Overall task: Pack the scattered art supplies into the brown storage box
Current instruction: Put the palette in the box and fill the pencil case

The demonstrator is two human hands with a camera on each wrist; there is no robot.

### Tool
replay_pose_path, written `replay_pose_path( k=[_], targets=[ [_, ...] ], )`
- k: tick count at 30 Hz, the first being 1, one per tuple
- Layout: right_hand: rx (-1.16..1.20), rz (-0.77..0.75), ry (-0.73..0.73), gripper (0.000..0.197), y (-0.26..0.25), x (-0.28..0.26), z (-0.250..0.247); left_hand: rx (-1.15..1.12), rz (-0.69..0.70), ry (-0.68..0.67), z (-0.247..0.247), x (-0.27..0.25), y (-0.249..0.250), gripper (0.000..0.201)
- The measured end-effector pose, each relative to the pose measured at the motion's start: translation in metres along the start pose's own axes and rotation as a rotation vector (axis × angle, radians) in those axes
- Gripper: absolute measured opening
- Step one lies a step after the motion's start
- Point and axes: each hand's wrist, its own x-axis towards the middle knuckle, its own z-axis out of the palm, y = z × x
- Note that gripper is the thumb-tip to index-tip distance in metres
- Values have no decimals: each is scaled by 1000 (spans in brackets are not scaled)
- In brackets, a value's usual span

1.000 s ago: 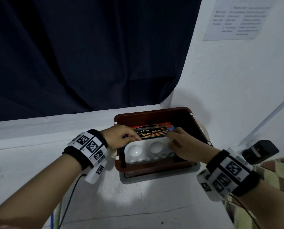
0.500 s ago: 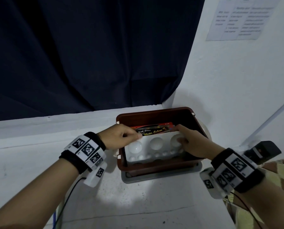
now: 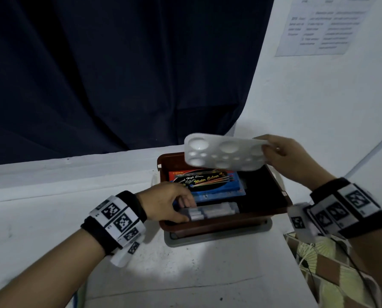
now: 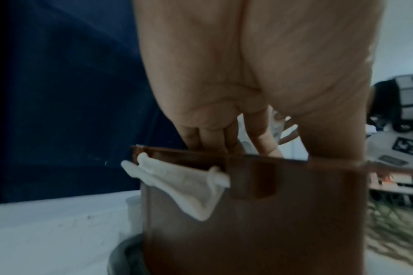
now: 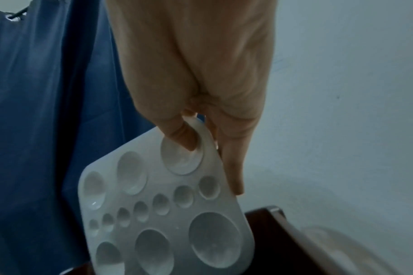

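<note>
The brown storage box (image 3: 221,225) stands open on the white ledge. Inside lie a blue and black water colour set (image 3: 207,183) and, along the front wall, a clear pack of white tubes (image 3: 215,211). My left hand (image 3: 186,210) reaches over the box's left rim and grips the left end of that pack; in the left wrist view its fingers (image 4: 226,137) dip behind the box wall (image 4: 271,214). My right hand (image 3: 266,148) holds a white paint palette (image 3: 223,153) in the air above the box's back half. The thumb (image 5: 180,137) pinches the palette (image 5: 168,214) at one well.
The box sits on a grey lid (image 3: 218,237). A dark blue curtain (image 3: 119,74) hangs behind, and a white wall with a printed sheet (image 3: 318,25) rises close on the right. Patterned material (image 3: 332,274) lies past the ledge's right edge. A white latch (image 4: 177,186) hangs on the box's side.
My right hand has lifted the palette up out of the box. My left hand let go of the palette and moved down to the pack of white tubes at the front.
</note>
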Motion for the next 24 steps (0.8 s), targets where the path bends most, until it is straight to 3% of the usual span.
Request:
replay_pose_path(
  k=[6,8,16,22,24],
  targets=[
    [-175,-191,-129,49,-4,4,29,168,-55,-18,1,2,5,42],
    [-326,-243,-243,46,3,6,32,215,-39,21,1,-1,7,43],
    [-642,-11,-574,62,10,-1,44,169,63,189,-2,-17,13,33],
    [-636,76,-825,71,5,-8,51,3,172,363,2,-25,18,31],
    [-615,111,-834,68,5,-9,53,-12,177,406,2,-27,19,29]
  ],
)
